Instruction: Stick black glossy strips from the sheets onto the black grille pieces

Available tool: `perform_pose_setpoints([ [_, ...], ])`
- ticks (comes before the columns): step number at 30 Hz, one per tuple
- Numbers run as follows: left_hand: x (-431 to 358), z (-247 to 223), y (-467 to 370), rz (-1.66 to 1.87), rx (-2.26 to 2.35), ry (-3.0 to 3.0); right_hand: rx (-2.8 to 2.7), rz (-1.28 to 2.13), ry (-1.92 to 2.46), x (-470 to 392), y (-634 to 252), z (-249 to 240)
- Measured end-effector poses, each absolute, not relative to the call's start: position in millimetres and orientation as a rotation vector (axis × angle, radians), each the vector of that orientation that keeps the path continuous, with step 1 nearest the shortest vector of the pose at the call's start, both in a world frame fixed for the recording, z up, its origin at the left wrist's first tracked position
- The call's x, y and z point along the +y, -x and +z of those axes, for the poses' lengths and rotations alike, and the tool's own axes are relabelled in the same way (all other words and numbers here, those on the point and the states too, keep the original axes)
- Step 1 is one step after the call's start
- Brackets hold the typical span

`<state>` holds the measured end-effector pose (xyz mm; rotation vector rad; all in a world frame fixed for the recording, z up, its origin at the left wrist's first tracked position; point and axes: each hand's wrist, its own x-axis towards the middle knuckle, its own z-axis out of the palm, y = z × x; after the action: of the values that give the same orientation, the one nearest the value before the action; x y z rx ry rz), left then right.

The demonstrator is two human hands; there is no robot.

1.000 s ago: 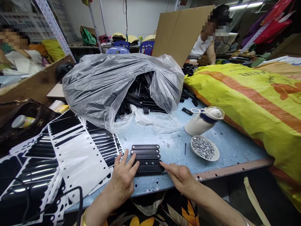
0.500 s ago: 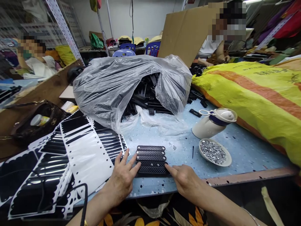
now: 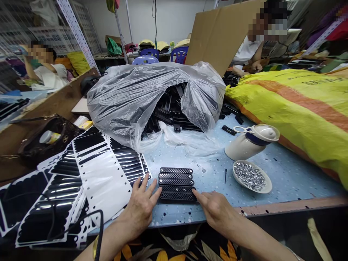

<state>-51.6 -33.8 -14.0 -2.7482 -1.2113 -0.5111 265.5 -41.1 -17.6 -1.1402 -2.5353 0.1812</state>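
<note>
Several black latticed plastic strips (image 3: 176,181) lie side by side on the table, small silvery metal pieces set in some of their ends and middles. Spread fingers of my left hand (image 3: 143,199) rest at the left ends of the strips, the thumb touching them. At the right end of the nearer strips is my right hand (image 3: 216,208), closed, its forefinger reaching to the strip's corner; whatever its fingertips hold is hidden. A white bowl (image 3: 268,183) heaped with small shiny metal pieces sits to the right. Between bowl and strips lies a thin dark pin-like tool (image 3: 225,176).
A grey plastic bag (image 3: 127,94) spilling black plastic parts (image 3: 174,108) fills the back. White-and-navy jug (image 3: 247,143) stands behind the bowl, beside a yellow sack (image 3: 299,94). Sheets of black stickers (image 3: 102,174) cover the left, with a brown handbag (image 3: 46,141) beyond. Two people sit farther off.
The view has shifted slightly, so everything sits a little farther right. Both hands stay at the strips in nearly the same pose.
</note>
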Motion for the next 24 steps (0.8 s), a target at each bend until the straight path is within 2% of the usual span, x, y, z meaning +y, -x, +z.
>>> perform_pose_setpoints([
  [8, -32.7, -8.2, 47.1, -0.542, -1.208, 2.795, -2.499, 0.167, 1.137, -35.7, -260.5, -7.7],
  [13, -28.5, 2.3, 21.8, -0.829, -1.227, 2.747, -2.355, 0.033, 1.047, -26.6, -237.9, 2.2],
  [19, -15.0, -6.2, -18.7, -0.991, -1.263, 2.720, -2.405, 0.199, 1.220, -16.5, -216.3, 1.1],
  [24, -17.0, -13.1, -21.0, -1.093, -1.279, 2.733, -2.369, 0.288, 1.266, -25.8, -220.8, -2.6],
])
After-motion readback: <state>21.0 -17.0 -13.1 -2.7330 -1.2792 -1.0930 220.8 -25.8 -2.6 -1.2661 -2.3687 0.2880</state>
